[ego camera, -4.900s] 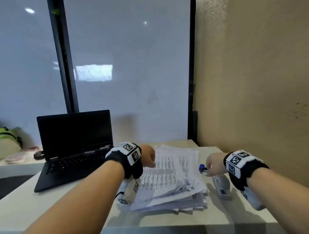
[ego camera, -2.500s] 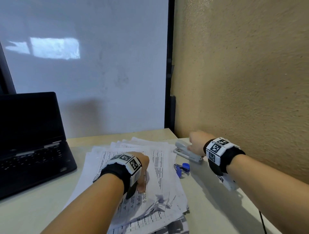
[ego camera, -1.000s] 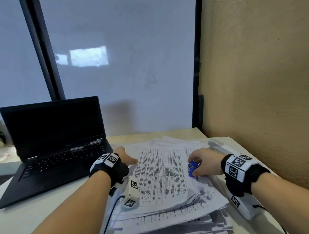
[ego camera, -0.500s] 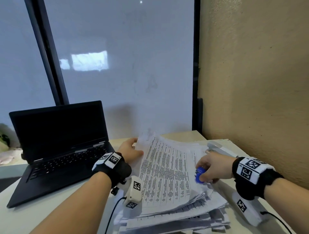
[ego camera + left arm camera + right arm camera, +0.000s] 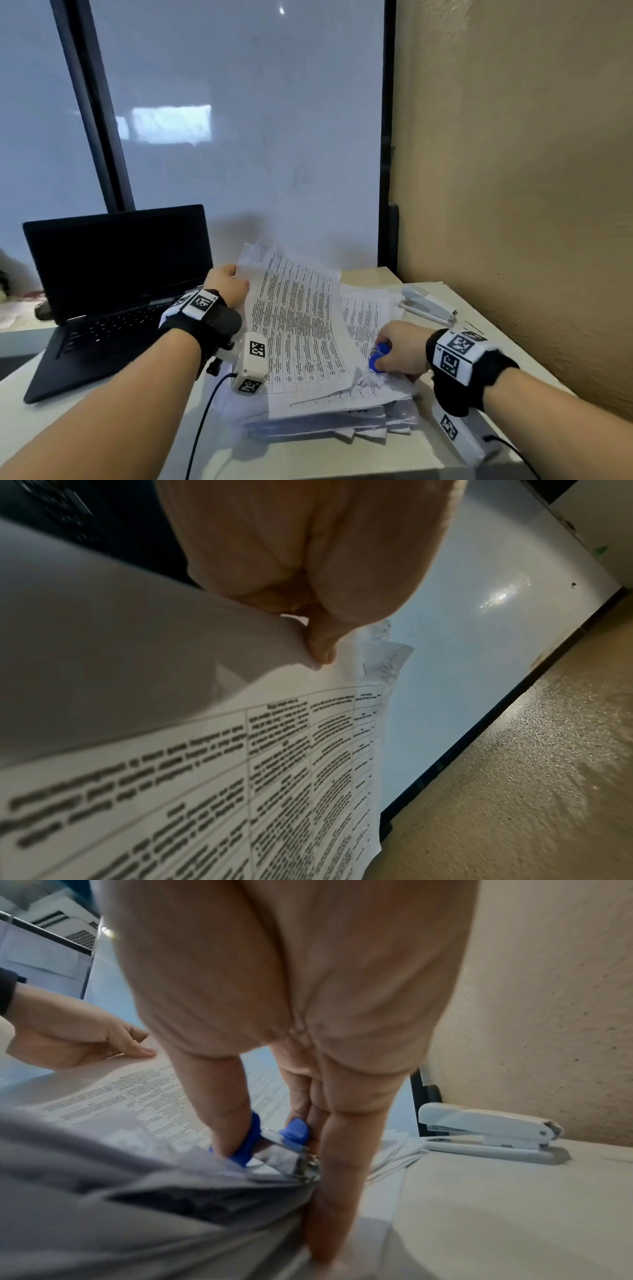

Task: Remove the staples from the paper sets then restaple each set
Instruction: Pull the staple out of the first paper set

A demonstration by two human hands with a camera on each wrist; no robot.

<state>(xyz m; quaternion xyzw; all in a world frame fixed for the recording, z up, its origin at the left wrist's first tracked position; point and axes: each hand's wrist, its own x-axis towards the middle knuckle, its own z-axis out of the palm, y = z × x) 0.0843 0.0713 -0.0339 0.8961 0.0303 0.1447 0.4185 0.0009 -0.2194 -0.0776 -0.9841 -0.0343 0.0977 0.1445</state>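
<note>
- Since the frame half a second before, the left hand [image 5: 228, 284] had raised the far corner of the top set [image 5: 298, 322] higher, so the sheets curled up off the pile [image 5: 329, 411] toward the window.
- Left hand state: thumb and fingers pinched the set at its far left corner, beside the laptop [image 5: 113, 294].
- Staple [image 5: 364, 668] location: the left wrist view showed it just past the pinching fingertips [image 5: 320, 645], in a corner marked with rows of old holes.
- Right hand [image 5: 399, 351] state: thumb and fingers gripped the blue remover [image 5: 378, 356], held low against the crumpled near right corner of the pile; its metal claws lay at the paper edge.
- Whether the claws had engaged anything could not be told.
- Stapler [image 5: 428, 305] location: on the desk [image 5: 472, 346] near the wall, well apart from both hands and untouched.
- Handling judgement, paper: light and limp; it sagged between the lifted corner and the pile. A grip close to the staple would likely give the stiffest hold.
- Handling judgement, corner: the perforated corner looked weak and likely to tear under a hard pull.
- Handling judgement, remover: small and rigid; a squeeze on the two blue pads should close the claws.
- Progress judgement: the set was still stapled, so removal had not yet been done.
</note>
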